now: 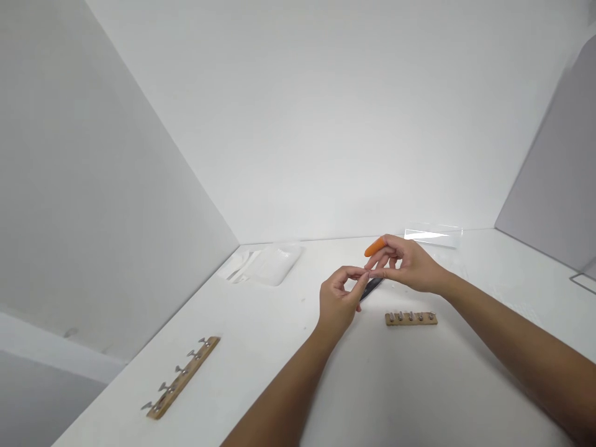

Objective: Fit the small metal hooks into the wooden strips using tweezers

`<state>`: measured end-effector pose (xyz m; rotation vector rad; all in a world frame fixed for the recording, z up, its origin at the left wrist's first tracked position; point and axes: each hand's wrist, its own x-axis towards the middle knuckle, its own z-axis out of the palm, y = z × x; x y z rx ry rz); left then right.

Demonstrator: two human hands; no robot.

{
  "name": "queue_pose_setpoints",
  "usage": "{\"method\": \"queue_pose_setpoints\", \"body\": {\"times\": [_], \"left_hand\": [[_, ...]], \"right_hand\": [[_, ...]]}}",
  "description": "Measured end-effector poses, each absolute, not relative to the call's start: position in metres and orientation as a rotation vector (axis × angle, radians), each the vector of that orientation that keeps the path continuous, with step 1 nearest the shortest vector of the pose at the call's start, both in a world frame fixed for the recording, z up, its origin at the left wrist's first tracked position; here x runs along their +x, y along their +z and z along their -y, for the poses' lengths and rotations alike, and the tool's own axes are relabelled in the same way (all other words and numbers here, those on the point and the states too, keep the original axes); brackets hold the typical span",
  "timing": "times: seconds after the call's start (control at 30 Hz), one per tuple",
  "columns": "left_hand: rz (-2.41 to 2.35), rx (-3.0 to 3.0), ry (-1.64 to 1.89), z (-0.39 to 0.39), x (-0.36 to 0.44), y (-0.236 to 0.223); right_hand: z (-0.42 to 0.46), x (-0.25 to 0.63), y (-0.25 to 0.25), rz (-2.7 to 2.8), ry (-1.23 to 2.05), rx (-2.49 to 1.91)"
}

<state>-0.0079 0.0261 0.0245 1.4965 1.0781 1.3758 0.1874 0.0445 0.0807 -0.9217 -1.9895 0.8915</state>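
Observation:
My left hand (339,299) and my right hand (412,266) meet above the white table, thumbs and forefingers pinched together at one spot. Whatever is between the fingertips is too small to make out. One finger of the right hand wears an orange finger cot (374,247). A slim dark object (371,287) shows just under the hands, partly covered by them; I cannot tell whether it is touched. Close in front of the right hand lies a short wooden strip (411,319) bearing a row of several small metal pieces.
At the left lies a longer wooden strip (184,377) with several metal thumbscrew-like pieces sticking up. White plastic packets (270,263) rest by the back left corner. A clear plastic piece (433,236) is near the back wall (326,124). Grey panels close off both sides.

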Motion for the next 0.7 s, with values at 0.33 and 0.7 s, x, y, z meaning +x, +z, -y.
{"method": "queue_pose_setpoints", "body": {"times": [0.33,0.7], "left_hand": [[-1.088,1.509,1.347,-0.0274,-0.0086,0.0248],[-1.072,1.518,1.338,-0.0255,-0.0086,0.0248]], "right_hand": [[-0.0425,0.1871,0.0833,2.044,0.836,-0.941],[-0.0464,0.1879,0.0784,2.045,0.793,-0.947]]}}
